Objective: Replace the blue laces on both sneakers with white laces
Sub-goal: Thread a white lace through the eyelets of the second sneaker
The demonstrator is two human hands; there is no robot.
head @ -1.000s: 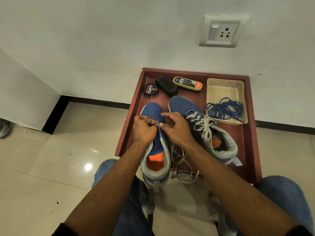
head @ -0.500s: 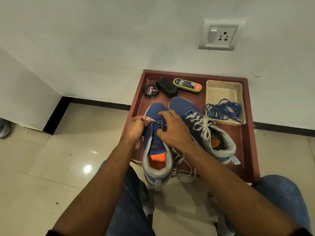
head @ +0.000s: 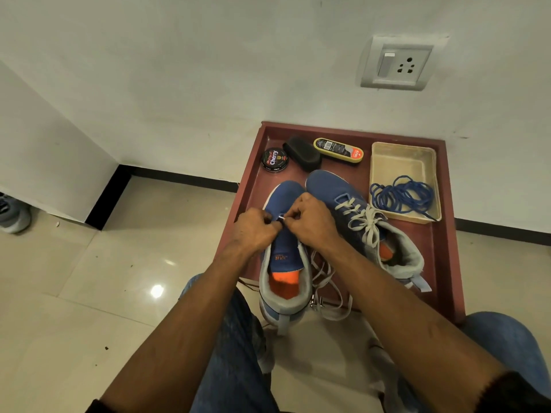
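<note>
A dark red tray (head: 444, 263) sits on a pale tiled floor (head: 89, 293) against a white wall (head: 208, 70) fitted with a switch and socket plate (head: 396, 64). On the tray stand two blue sneakers side by side, toes toward the wall. The right sneaker (head: 351, 210) is fully laced in white and tied in a bow (head: 368, 222). The left sneaker (head: 283, 263), its heel overhanging the tray's near edge, has its tongue and orange insole exposed. A person in blue jeans (head: 232, 368) works over it: the left hand (head: 253, 231) and right hand (head: 313, 222) meet above the shoe's forefoot, fingers curled, both pinching the tip of a white lace (head: 326, 281) whose loose length trails between the two shoes. A beige plastic tub (head: 401, 156) at the tray's far right corner holds the removed blue laces (head: 402, 193) in a loose coil. Along the tray's far edge lie a yellow-edged shoe brush (head: 338, 150), a black sponge (head: 301, 152) and a round tin of Cherry polish (head: 274, 160). A grey shoe (head: 12, 213) shows at the left edge.
</note>
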